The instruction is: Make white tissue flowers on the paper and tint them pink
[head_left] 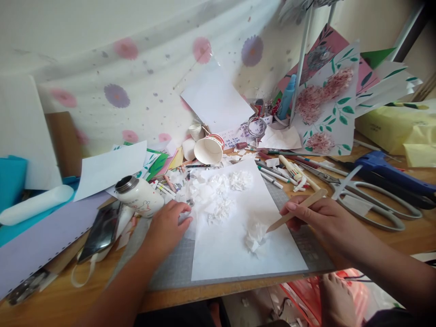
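A flat wooden craft stick is pinched in my right hand. Its lower tip meets the edge of a crumpled white paper tuft at the front of a white sheet. Farther back on that sheet are more ruffled paper tufts and a loose heap of torn white paper. My left hand rests by the sheet's left edge, beside the heap. Its thumb and index finger are apart, and nothing shows between them; the other fingers are partly hidden.
A grey cutting mat lies beneath the sheet. On the left stand a white bottle and a phone. A paper cup lies tipped behind. Markers, large scissors and a blue glue gun crowd the right.
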A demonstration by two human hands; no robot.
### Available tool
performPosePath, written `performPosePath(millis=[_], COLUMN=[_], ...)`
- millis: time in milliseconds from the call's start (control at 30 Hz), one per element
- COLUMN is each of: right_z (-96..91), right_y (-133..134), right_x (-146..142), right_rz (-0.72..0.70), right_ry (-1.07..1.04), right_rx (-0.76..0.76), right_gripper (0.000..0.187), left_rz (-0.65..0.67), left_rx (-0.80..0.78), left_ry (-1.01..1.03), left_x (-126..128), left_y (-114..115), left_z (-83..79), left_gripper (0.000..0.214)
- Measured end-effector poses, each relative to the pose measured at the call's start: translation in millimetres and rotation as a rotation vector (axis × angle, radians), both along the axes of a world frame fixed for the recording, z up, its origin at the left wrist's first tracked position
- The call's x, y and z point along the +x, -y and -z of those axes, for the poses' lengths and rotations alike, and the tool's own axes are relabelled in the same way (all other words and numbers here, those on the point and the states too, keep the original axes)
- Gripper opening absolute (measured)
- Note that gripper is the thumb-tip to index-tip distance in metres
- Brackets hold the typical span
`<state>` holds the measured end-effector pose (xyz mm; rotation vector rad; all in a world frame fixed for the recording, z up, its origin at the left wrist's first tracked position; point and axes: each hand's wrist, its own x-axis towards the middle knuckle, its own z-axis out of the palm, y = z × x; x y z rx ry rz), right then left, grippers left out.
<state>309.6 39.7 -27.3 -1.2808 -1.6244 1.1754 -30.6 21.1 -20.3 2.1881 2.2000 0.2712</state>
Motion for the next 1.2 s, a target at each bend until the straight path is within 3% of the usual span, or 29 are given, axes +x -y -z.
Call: performPosePath(millis=[133,300,400,500,600,733,867,1033,1200], right_z=[-4.3,-7.5,-4.4,-3.9,-7.0,-8.1,-4.1,-1.0,0.1], right_y=[0.0,2.8,0.5,-1.5,-0.5,3.4,3.3,-1.9,-4.2], right_x=[-0.9,-5.4,-7.8,-6.4,-1.7,0.7,-4.4,-6.9,-7.5], right_rz=[0.006,0.011,0.011,0.018,0.013,-0.103,-0.110,-0.011,0.008], right_ry=[-0.040,-0.122,-0.173,-0.208,-0.232,-0.233,-0.220,-0.199,-0.172], right_rx=[-0.007,-0.058,-0.087,-0.098,-0.104,-0.149,-0.158,-0.130,-0.112], right_gripper=[0.049,0.038,0.032,0.030,0.028,0.028,0.026,0.029,0.035], left_rz=[0.022,0.032,0.142,0.289,0.369,0.373,0.448,0.702,0.959], left_rx=[0.022,0.155,0.363,0.434,0.357,0.215,0.264,0.308,0.086], left_ry=[0.009,0.027,-0.013,0.048,0.151,0.251,0.269,0.317,0.283], left_x=[-6.5,-6.5,10.8,41.7,69.6,89.4,104.1,121.7,123.8], left_y=[-5.8,-6.3,-3.9,0.7,2.7,-1.6,-8.9,-15.8,-18.3], left_z=[-3.9,-22.8,-35.6,-42.7,-41.9,-39.6,-41.8,-29.2,-6.0], left_gripper=[0.016,0.015,0.016,0.016,0.013,0.011,0.012,0.012,0.016])
